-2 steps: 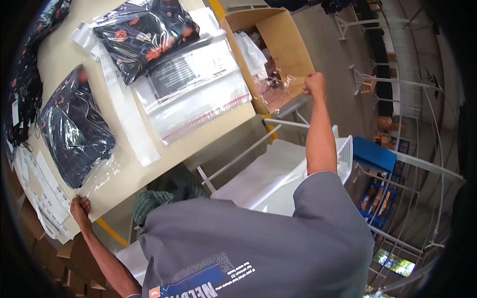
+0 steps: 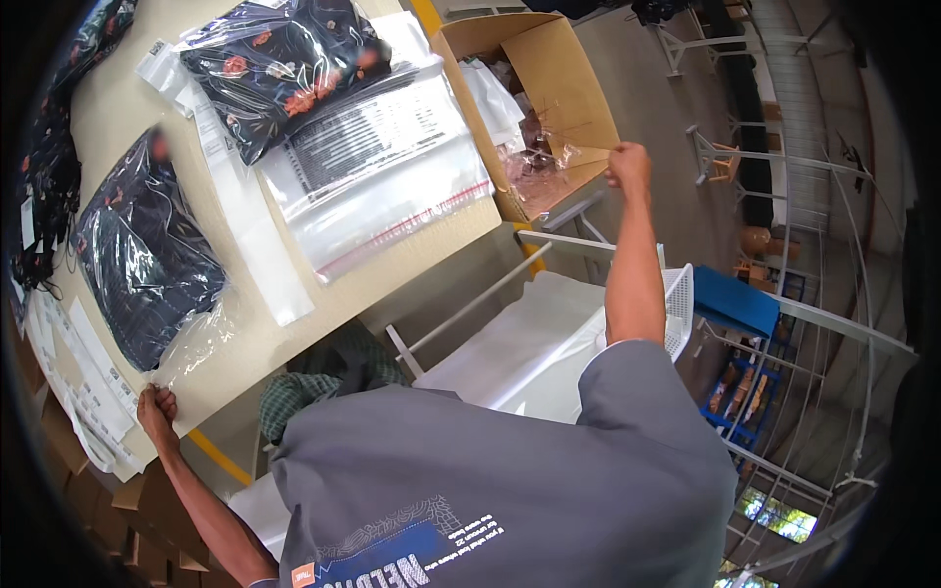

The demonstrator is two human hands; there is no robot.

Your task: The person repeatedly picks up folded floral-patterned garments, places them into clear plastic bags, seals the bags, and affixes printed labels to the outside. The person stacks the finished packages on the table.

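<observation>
At the table's near left edge, my left hand (image 2: 158, 408) is closed in a pinch at the corner of a clear plastic bag (image 2: 199, 343). Inside that bag lies a folded dark floral garment (image 2: 147, 250). My right arm is stretched far out to the right. Its hand (image 2: 629, 167) is closed just beyond the near rim of an open cardboard box (image 2: 567, 83); whatever its fingers hold, if anything, cannot be made out. Crumpled clear film strips (image 2: 537, 176) and white scraps lie in the box.
A second bagged floral garment (image 2: 294, 73) rests on a stack of clear bags (image 2: 392, 211) with a red strip. White label strips (image 2: 78, 358) lie at the left, dark floral clothes (image 2: 44, 167) along the far left edge. A white basket (image 2: 678, 304) stands below the right arm.
My right hand has moved slightly to the right, away from the box. My left hand stays at the bag's corner.
</observation>
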